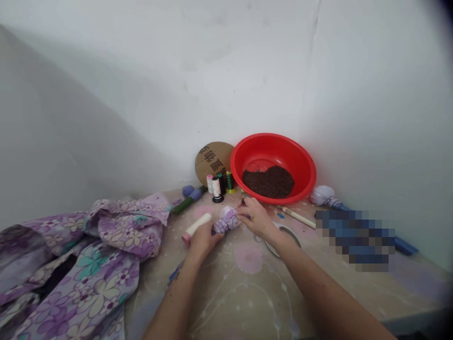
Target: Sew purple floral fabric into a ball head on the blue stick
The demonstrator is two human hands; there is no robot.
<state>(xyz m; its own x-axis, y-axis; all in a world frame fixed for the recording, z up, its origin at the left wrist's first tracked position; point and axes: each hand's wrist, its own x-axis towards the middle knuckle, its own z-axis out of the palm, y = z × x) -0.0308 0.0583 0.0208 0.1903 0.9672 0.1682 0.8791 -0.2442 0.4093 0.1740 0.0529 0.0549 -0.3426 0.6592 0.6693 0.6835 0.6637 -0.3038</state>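
My left hand [202,241] is closed around the neck of a small purple-and-white cloth ball [229,218] on the table. A white and pink stick [196,227] juts out to the left of that hand. My right hand [255,217] pinches the right side of the cloth ball with closed fingers. Both hands meet near the middle of the table, just in front of the red basin [304,163], which holds a heap of dark grains [269,181].
Floral purple fabric [92,264] is piled at the left. Thread spools [218,185], a round cardboard disc [212,160] and a green stick [187,203] stand at the back. Another cloth ball [322,194], a pen [299,217] and a ring [285,231] lie to the right.
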